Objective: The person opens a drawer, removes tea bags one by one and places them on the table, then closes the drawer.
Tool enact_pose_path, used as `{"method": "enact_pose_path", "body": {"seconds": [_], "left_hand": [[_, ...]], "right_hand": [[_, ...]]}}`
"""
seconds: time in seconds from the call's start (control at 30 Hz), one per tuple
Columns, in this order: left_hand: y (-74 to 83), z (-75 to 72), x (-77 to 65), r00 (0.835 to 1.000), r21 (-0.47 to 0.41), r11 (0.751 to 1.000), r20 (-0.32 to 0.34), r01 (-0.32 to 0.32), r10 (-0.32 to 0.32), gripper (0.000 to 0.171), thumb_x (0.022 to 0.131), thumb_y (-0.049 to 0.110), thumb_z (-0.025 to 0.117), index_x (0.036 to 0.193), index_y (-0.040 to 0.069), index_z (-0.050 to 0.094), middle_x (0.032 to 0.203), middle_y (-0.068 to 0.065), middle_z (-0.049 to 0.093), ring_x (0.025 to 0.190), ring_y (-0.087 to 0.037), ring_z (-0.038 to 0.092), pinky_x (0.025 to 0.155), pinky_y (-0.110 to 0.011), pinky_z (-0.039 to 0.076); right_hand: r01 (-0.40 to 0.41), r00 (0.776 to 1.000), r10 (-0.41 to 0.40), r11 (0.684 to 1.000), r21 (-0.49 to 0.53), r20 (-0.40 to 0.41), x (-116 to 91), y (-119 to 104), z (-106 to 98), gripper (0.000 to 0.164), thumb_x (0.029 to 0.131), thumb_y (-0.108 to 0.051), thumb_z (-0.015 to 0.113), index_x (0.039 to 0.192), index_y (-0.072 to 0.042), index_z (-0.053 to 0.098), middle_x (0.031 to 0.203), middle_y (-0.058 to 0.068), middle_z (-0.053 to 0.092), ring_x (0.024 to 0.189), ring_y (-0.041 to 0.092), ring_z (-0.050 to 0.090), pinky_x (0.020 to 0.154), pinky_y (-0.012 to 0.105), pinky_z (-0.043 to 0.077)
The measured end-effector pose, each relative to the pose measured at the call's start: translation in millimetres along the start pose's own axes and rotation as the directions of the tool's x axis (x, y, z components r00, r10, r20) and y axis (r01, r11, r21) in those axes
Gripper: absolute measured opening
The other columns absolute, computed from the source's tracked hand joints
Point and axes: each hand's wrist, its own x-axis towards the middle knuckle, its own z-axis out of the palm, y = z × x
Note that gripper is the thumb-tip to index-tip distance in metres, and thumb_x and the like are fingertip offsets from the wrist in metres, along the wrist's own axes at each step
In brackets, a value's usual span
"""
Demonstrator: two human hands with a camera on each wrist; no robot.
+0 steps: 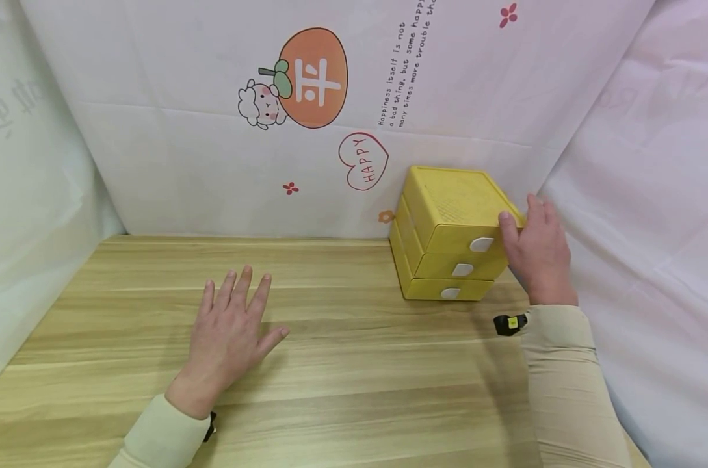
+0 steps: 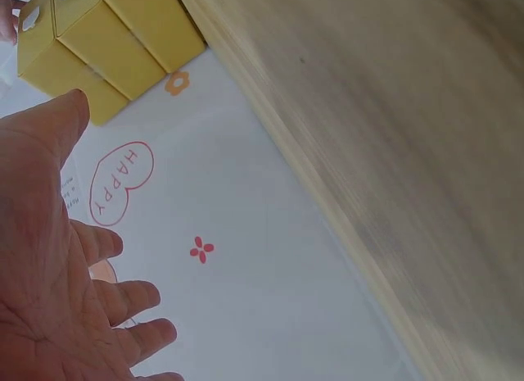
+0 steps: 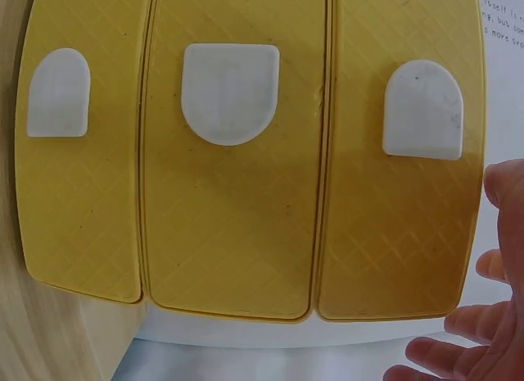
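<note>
A yellow three-drawer box (image 1: 459,198) stands at the table's back right, its drawers pushed in. Each drawer front carries a white rounded tab (image 3: 230,92); the middle tab faces the opposite way to the other two. At the box's upper right front corner is my right hand (image 1: 541,257), thumb by the top edge and fingers reaching along the right side. In the right wrist view its fingers are spread and loosely bent right beside the box. My left hand (image 1: 227,338) hovers palm down over the table's left half, fingers spread, holding nothing.
The wood-grain table (image 1: 330,364) ends at the back against a white printed sheet (image 1: 213,175). White cloth (image 1: 652,214) hangs on the right, close beside my right hand, and another sheet (image 1: 32,162) hangs on the left.
</note>
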Motion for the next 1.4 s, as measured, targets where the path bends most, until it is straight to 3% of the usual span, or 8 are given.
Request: {"method": "enact_pose_path", "body": {"seconds": [0.43,0.77,1.0,1.1,1.23,1.33,1.4], "left_hand": [[-0.3,0.6,0.0,1.0,-0.002,1.0,-0.017,-0.004,0.004,0.093,0.092,0.07,0.061,0.16,0.01,0.042,0.164,-0.026,0.037,0.15,-0.049,0.034,0.123,-0.069,0.019],[1.7,0.1,0.0,1.0,-0.005,1.0,-0.012,-0.004,0.004,0.093,0.093,0.07,0.061,0.16,0.01,0.041,0.164,-0.026,0.036,0.151,-0.049,0.034,0.123,-0.069,0.018],[2.7,-0.3,-1.3,1.0,-0.019,1.0,-0.01,0.001,-0.001,0.093,0.093,0.068,0.062,0.161,0.009,0.04,0.165,-0.027,0.033,0.151,-0.049,0.032,0.124,-0.069,0.017],[3.1,0.1,-2.0,1.0,-0.023,1.0,-0.018,-0.003,0.002,0.092,0.093,0.067,0.063,0.161,0.009,0.04,0.165,-0.026,0.034,0.151,-0.049,0.033,0.124,-0.069,0.018],[3.5,0.1,-2.6,1.0,-0.032,0.999,-0.024,-0.004,0.003,0.092,0.093,0.066,0.065,0.16,0.008,0.041,0.165,-0.027,0.034,0.151,-0.05,0.033,0.123,-0.069,0.018],[3.6,-0.6,-2.8,1.0,-0.036,0.999,-0.024,-0.002,0.001,0.092,0.093,0.066,0.065,0.16,0.008,0.041,0.165,-0.027,0.034,0.151,-0.05,0.033,0.124,-0.069,0.017],[3.6,-0.8,-2.8,1.0,-0.033,0.999,-0.025,-0.003,0.002,0.092,0.093,0.066,0.065,0.16,0.008,0.04,0.165,-0.027,0.034,0.151,-0.049,0.033,0.123,-0.069,0.018]], "right_hand": [[-0.107,0.991,0.097,0.988,0.111,0.092,5.7,5.7,3.6,0.088,0.105,-0.062,0.029,0.168,-0.007,0.0,0.169,0.032,0.018,0.147,0.059,0.03,0.114,0.076,0.027],[-0.24,0.961,0.187,0.93,0.278,0.205,9.1,10.7,4.1,0.094,0.101,-0.061,0.034,0.167,-0.014,-0.014,0.168,0.031,0.021,0.145,0.055,0.034,0.116,0.072,0.029],[-0.318,0.937,0.234,0.878,0.357,0.258,11.6,11.0,3.0,0.099,0.1,-0.063,0.039,0.167,-0.006,-0.006,0.172,0.026,0.01,0.151,0.047,0.026,0.121,0.066,0.026],[-0.343,0.93,0.243,0.845,0.41,0.276,13.2,13.2,5.0,0.093,0.1,-0.061,0.041,0.167,-0.003,0.011,0.168,0.024,0.023,0.142,0.04,0.038,0.113,0.055,0.042],[-0.378,0.918,0.265,0.809,0.45,0.294,15.2,15.4,8.8,0.081,0.101,-0.06,0.041,0.16,-0.004,0.034,0.152,0.018,0.041,0.116,0.028,0.051,0.085,0.036,0.056],[-0.404,0.909,0.288,0.786,0.468,0.3,15.5,15.3,10.4,0.076,0.102,-0.059,0.04,0.158,-0.007,0.038,0.147,0.015,0.044,0.11,0.024,0.054,0.079,0.034,0.059],[-0.414,0.906,0.297,0.772,0.482,0.302,15.3,14.9,10.5,0.073,0.103,-0.057,0.037,0.156,-0.007,0.04,0.146,0.014,0.045,0.11,0.024,0.056,0.083,0.037,0.06]]}}
